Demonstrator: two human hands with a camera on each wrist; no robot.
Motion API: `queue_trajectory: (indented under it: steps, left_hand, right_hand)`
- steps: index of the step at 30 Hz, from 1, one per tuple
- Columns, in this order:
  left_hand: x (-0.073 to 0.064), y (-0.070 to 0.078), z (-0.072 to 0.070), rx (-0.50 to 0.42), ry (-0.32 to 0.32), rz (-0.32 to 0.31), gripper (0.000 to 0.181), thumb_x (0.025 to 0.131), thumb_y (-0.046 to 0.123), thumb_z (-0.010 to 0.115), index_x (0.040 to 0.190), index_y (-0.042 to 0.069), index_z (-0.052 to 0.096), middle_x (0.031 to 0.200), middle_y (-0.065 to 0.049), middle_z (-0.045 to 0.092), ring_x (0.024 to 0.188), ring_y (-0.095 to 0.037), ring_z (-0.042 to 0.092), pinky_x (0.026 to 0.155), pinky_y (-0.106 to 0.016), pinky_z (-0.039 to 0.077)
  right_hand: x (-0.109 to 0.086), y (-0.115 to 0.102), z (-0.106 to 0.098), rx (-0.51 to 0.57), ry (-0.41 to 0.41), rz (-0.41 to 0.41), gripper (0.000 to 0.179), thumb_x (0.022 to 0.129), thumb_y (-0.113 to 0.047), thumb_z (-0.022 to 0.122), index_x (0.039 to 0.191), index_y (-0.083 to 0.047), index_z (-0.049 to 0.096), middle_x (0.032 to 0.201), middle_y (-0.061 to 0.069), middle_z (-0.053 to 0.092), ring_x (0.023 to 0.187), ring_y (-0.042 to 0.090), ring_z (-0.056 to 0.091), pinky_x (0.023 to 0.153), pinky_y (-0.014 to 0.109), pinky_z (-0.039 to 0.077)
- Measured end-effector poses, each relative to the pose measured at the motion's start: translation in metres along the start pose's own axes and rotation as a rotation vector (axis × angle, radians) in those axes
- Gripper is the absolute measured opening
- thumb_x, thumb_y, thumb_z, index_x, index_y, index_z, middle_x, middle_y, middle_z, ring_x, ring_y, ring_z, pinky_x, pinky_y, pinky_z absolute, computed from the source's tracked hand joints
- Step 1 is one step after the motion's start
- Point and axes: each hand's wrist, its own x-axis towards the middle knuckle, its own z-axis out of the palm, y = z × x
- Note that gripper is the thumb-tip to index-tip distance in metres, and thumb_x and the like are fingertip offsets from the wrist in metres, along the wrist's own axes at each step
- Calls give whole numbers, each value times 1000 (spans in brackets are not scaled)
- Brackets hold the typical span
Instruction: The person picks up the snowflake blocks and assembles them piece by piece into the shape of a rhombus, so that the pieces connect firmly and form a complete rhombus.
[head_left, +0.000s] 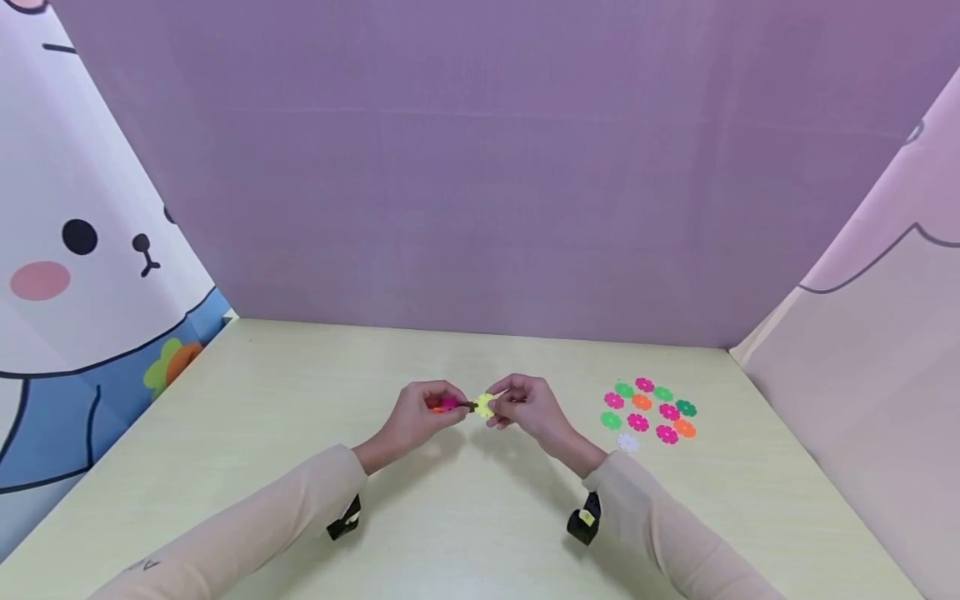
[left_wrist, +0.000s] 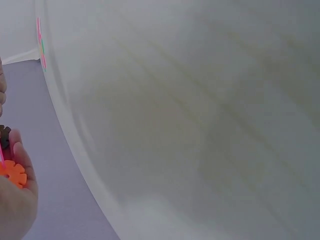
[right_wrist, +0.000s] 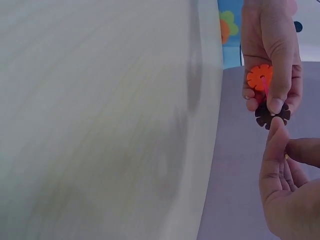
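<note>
Above the table, my left hand [head_left: 417, 412] grips a small joined group of notched plastic discs. An orange disc [right_wrist: 258, 78] and a pink disc [head_left: 448, 402] sit inside that hand. A dark brown disc [right_wrist: 263, 119] sticks out past the thumb tip. My right hand [head_left: 534, 410] pinches a pale yellow disc [head_left: 483, 407] between thumb and fingers, edge to edge with the brown one in the head view. In the right wrist view only a sliver of yellow shows, the rest hidden by fingers. The left wrist view catches the orange disc [left_wrist: 16, 173] at its edge.
On the pale wooden table [head_left: 450, 533], to the right of my right hand, several loose discs lie flat, including a magenta disc [head_left: 667, 434], a green disc [head_left: 611, 420] and a white disc [head_left: 627, 442]. A purple panel [head_left: 480, 208] rises behind the table.
</note>
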Motion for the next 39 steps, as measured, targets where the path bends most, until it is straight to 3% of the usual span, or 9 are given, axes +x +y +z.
queue_trajectory:
  steps: [9,17,30,39]
  left_hand:
    - [0,-6,0,-13,18,71,8,79,10,70,87,7,69,88,-10,68,71,-10,62,63,-22,54]
    - [-7,27,-2,-5,0,38,10,80,-1,66,89,-4,66,91,-19,67,77,-24,63,65,-19,53]
    - [-9,28,-3,-1,-34,40,11,80,-2,66,90,-4,66,91,-20,67,78,-26,64,67,-21,54]
    - [-9,24,-3,-26,-68,29,11,80,-2,65,91,-6,66,92,-21,66,79,-27,65,69,-23,55]
  right_hand:
    - [3,1,3,17,18,-43,19,82,6,60,100,13,58,87,29,65,59,15,65,63,33,56]
    - [5,2,4,57,36,-26,19,82,7,59,100,14,58,85,26,65,57,13,63,61,29,55]
    - [6,4,4,114,35,41,18,81,8,59,99,13,59,76,13,67,56,13,63,62,30,55]
    - [5,5,4,135,8,61,20,82,8,58,101,15,57,74,7,66,55,12,63,59,24,54]
